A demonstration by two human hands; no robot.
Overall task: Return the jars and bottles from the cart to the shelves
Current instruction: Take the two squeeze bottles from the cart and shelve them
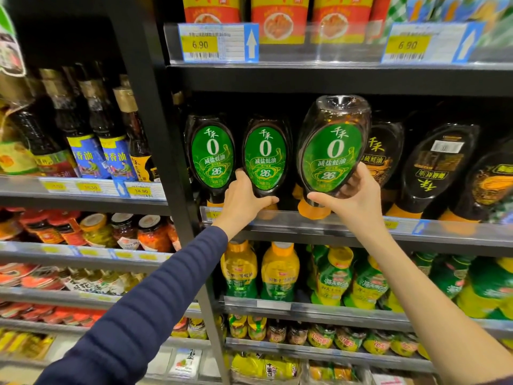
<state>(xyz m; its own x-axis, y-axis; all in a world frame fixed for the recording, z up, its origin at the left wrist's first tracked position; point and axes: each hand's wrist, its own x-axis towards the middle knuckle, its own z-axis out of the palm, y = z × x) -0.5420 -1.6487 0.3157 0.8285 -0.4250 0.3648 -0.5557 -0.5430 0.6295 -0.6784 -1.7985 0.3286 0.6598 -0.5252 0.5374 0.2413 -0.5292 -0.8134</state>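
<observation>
My right hand (350, 201) grips a dark squeeze bottle with a green oval label (331, 151), cap down, held just in front of the middle shelf (319, 222). Its orange cap sits at the shelf's front lip. My left hand (241, 200) wraps the lower part of a second, matching green-label bottle (265, 155) that stands cap down on the same shelf. A third matching bottle (212, 154) stands to its left. The cart is out of view.
Dark bottles with gold labels (384, 154) fill the shelf to the right. Red and yellow pouches (280, 18) sit on the shelf above, yellow-green bottles (280, 273) below. A black upright post (163, 151) separates the left bay of tall dark bottles (91, 129) and jars (151, 232).
</observation>
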